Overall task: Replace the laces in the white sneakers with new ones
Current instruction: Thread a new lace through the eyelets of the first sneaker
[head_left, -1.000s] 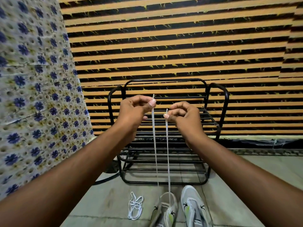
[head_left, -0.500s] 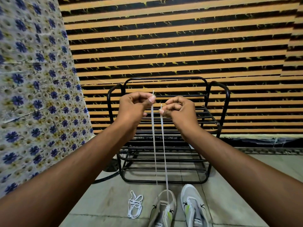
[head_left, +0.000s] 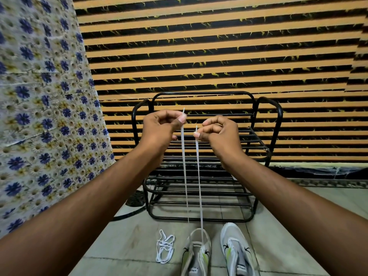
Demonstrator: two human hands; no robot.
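Two white sneakers stand on the floor at the bottom of the view. A white lace (head_left: pixel 184 166) rises taut in two strands from the left sneaker (head_left: pixel 196 253). My left hand (head_left: pixel 159 132) pinches the tip of the left strand, held up high. My right hand (head_left: pixel 219 136) pinches the tip of the right strand, slightly lower. The right sneaker (head_left: pixel 237 250) has no lace in view. A loose white lace (head_left: pixel 164 246) lies bundled on the floor left of the shoes.
A black metal shoe rack (head_left: pixel 201 196) stands against the striped orange and black wall, right behind the sneakers. A floral-patterned cloth (head_left: pixel 39 116) hangs at the left. The floor (head_left: pixel 129 246) is grey tile.
Both hands stay raised with the lace tips. My right hand drew in toward the left one, then moved back out and a little lower.
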